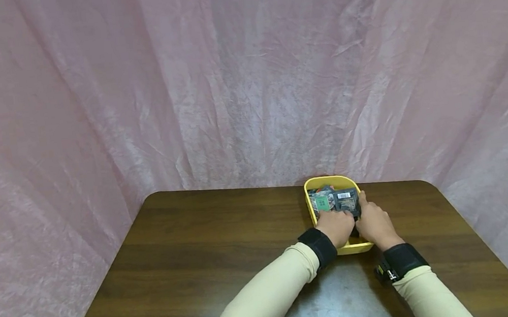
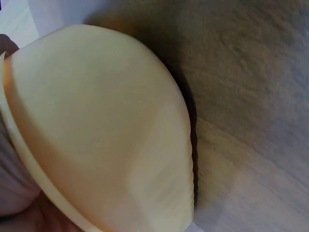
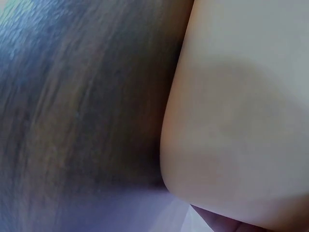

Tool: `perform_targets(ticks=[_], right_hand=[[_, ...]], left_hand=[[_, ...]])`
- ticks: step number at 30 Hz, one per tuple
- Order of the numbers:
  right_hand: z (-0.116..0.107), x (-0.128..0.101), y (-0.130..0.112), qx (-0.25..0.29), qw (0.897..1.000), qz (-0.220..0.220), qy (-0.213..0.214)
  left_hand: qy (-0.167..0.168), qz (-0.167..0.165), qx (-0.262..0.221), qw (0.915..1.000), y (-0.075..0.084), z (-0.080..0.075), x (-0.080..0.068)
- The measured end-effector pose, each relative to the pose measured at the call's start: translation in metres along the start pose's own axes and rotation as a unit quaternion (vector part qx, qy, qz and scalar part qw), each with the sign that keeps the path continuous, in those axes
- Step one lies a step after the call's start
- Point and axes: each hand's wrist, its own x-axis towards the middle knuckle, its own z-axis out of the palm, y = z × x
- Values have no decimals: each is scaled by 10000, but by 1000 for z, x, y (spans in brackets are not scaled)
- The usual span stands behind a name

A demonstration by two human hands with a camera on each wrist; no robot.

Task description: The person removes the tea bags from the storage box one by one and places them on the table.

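Note:
A yellow plastic basket (image 1: 327, 181) stands near the far edge of the table, with several dark packets inside. One packet (image 1: 322, 202) bears a green label; beside it a dark packet (image 1: 346, 201) shows a white barcode. Over the near left part of the basket is my left hand (image 1: 335, 227), its knuckles up and its fingertips hidden among the packets. My right hand (image 1: 375, 223) is at the right rim, one finger stretched along it and the others reaching inside, hidden. Both wrist views show mostly the basket's outer wall (image 2: 106, 111); whether either hand grips anything is hidden.
The brown wooden table (image 1: 207, 244) has rounded far corners. Behind it hangs a pink velvet curtain (image 1: 238, 88), close to the basket's far end. Black straps sit on both wrists.

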Motion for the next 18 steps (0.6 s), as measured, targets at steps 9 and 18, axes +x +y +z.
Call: perform_targets(ticks=[9,18], right_hand=[[1,0,3,95,9999,64,26],[1,0,0,-54,9999,16,91]], left_hand=[[316,-101,-441,9985,-4,5,-4],[486,-214,-375,9979,-6,6,-8]])
